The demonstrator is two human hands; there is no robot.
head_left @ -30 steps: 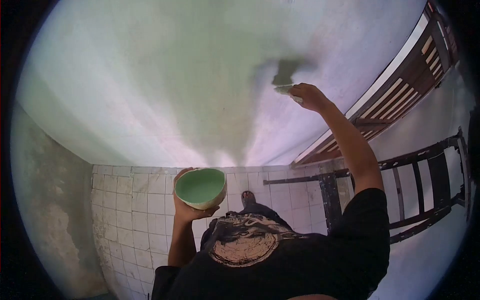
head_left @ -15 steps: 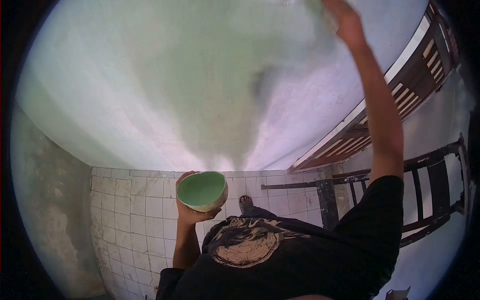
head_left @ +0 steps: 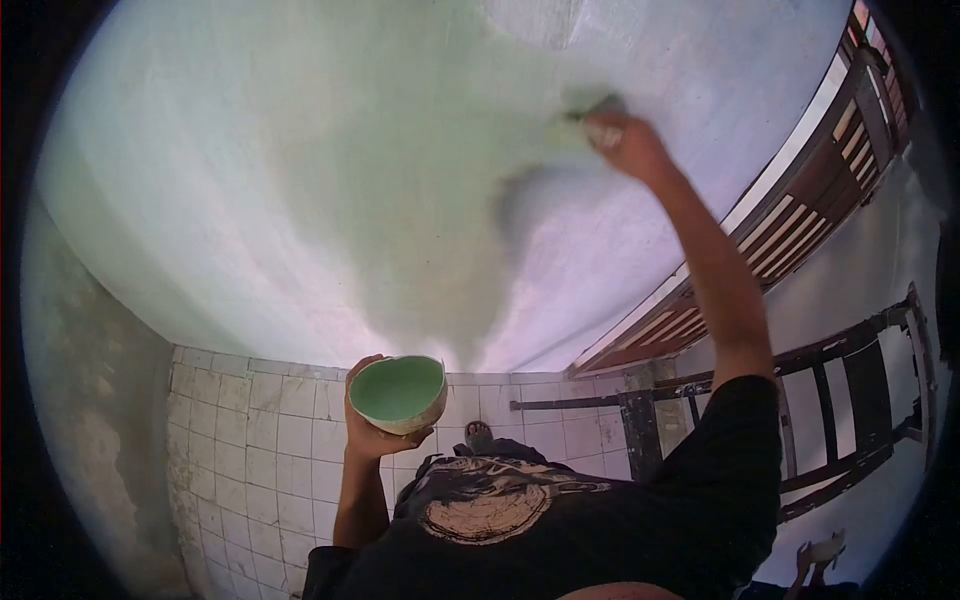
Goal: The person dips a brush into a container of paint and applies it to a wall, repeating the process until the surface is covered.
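Note:
My left hand (head_left: 368, 437) is wrapped round the side and underside of a rounded bowl (head_left: 428, 412) with a rough, speckled outside. Light green paint (head_left: 398, 388) shows inside it. Up at the wall (head_left: 420, 180), my right hand (head_left: 626, 146) is closed round what looks like a paintbrush (head_left: 606, 132). Motion blurs its dark end, which lies against or very near the wall. Pale green covers the wall's middle and left, with whiter areas to the right and along the bottom.
A brown slatted wooden frame (head_left: 800, 225) borders the wall on the right. Below it stands a dark, worn wooden rack (head_left: 850, 400). White tiles (head_left: 280, 440) cover the floor. At bottom right, another person's hands (head_left: 815, 562) hold a pale object I cannot make out.
My right hand has come down and left along the wall with the paintbrush. The bowl stays in my left hand, slightly lower in view. Another person's hands now show more clearly at bottom right.

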